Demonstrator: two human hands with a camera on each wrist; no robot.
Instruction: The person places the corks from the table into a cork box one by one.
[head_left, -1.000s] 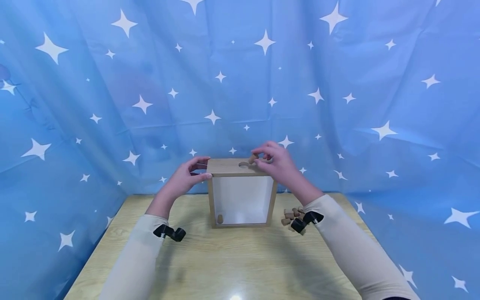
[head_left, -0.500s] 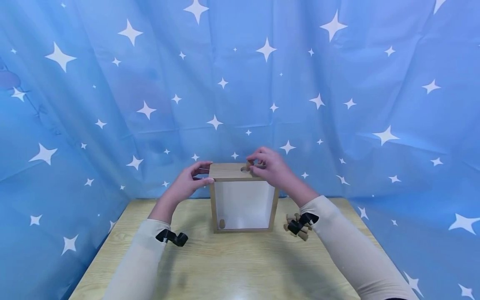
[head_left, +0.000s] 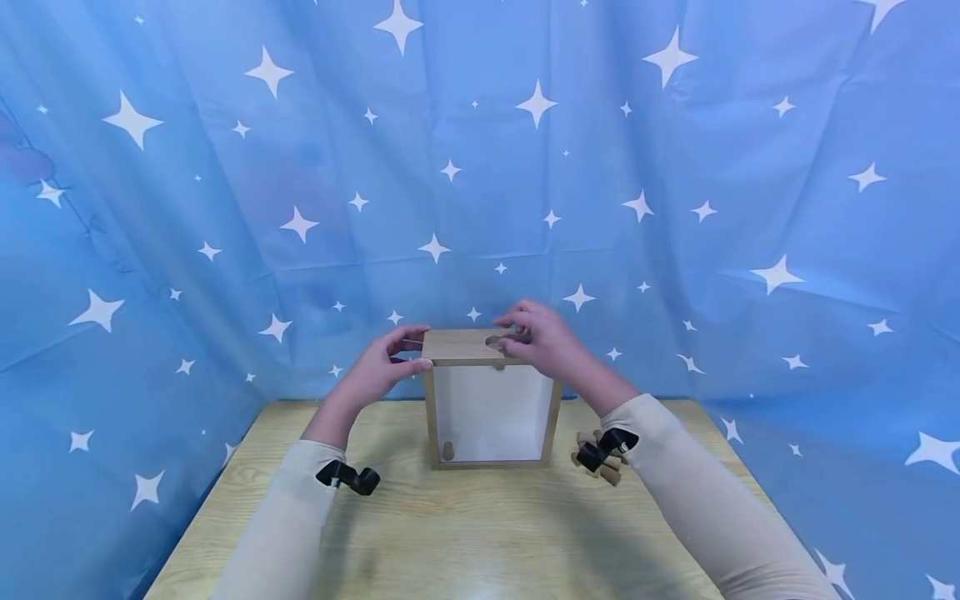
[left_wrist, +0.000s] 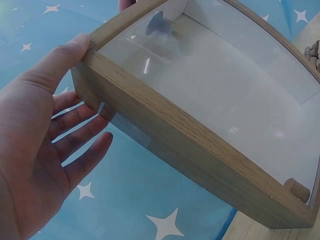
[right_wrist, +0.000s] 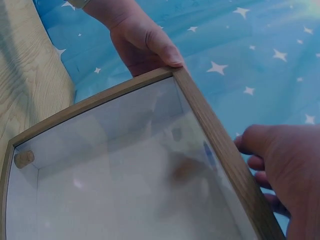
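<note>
A wooden-framed shadow box (head_left: 491,417) with a clear front and white back stands upright on the table. Its top has a round hole (head_left: 492,340). My left hand (head_left: 378,364) holds the box's upper left corner, thumb on the front edge and fingers reaching toward the back. Over the hole, my right hand (head_left: 543,337) has nothing in its fingers, which are loosely bent with thumb and forefinger apart. Just beneath the top, inside the box, a cork (head_left: 498,366) is in mid-air, a brown blur in the right wrist view. Another cork (left_wrist: 297,190) sits in the bottom left corner.
Several loose corks (head_left: 611,476) lie on the table (head_left: 465,533) right of the box, partly hidden by the black wrist camera (head_left: 592,456). A blue curtain with white stars (head_left: 480,167) hangs behind and at both sides.
My right hand has moved the cork over the hole, tipped it upright and let it go; it has dropped inside. The left hand keeps its hold on the box.
</note>
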